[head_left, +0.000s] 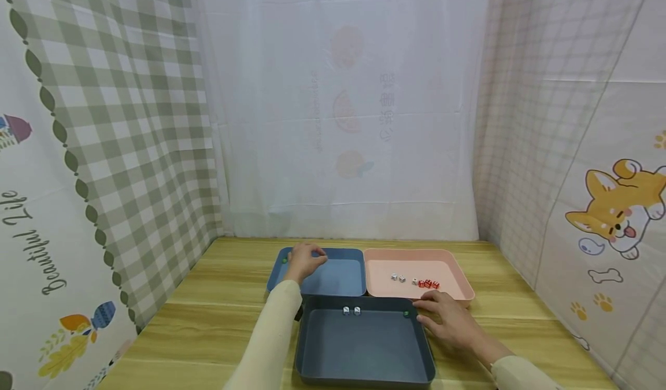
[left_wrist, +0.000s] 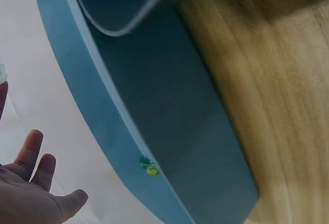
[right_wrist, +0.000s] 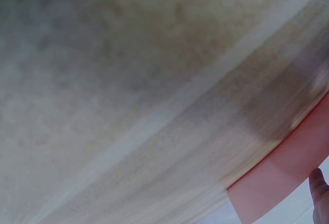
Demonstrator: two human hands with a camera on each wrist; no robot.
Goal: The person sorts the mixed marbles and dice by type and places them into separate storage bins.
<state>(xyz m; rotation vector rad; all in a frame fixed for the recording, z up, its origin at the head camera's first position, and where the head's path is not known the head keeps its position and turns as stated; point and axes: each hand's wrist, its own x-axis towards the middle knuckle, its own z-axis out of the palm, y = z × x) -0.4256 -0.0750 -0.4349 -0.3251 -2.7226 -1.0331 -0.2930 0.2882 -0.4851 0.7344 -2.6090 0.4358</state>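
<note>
My left hand is held over the blue tray, thumb and forefinger brought together. A small pale piece shows at a fingertip at the left edge of the left wrist view, mostly cut off. Green pieces lie in the blue tray near its far left corner. My right hand is at the dark grey tray's right back corner, fingers loosely extended by the rim. Inside the dark grey tray, two white dice sit along the back, with a small green piece close to my right fingertips.
Behind my right hand stands a pink tray holding white dice and red dice. The three trays sit close together on a wood-grain table. Cloth curtains enclose the table at the back and sides.
</note>
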